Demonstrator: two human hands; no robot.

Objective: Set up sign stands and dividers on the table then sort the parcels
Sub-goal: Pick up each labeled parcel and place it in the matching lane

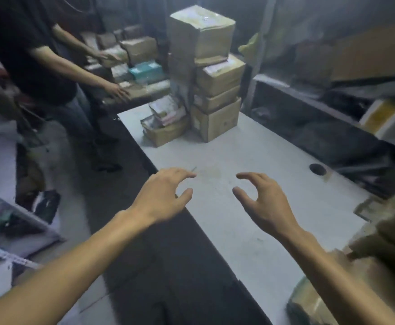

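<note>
**Hand pose.** The left forearm enters the view from 8 o'clock and the right forearm from 5 o'clock. Both are stretched out over the table (250, 156). The left hand (161, 195) is palm-down at the table's left edge. Its fingers are gently curved and point toward 2 o'clock, with the thumb held apart below them. The right hand (264, 202) mirrors it, with curved fingers pointing toward 10 o'clock and the thumb spread away to form an open C. Neither hand holds anything. Whether any fingertip touches the tabletop cannot be told.

**Parcels.** The stack of parcels (211, 78) stands at 12 o'clock from the hands, at the far end of the table. Its long axis is vertical. The top box is turned and offset toward 10 o'clock relative to the boxes under it. An open carton (163, 127) of small packets sits just beside the stack's base at 9 o'clock. More parcels (384, 235), blurred, lie at 4 o'clock from the right hand.

**Table.** Its long axis runs from 5 o'clock to 11 o'clock. A round cable hole (317, 169) lies at 2 o'clock from the right hand.

**Surroundings.** A second person (34, 55) stands at 10 o'clock, with both hands on the boxes of a farther table (135, 59).
</note>
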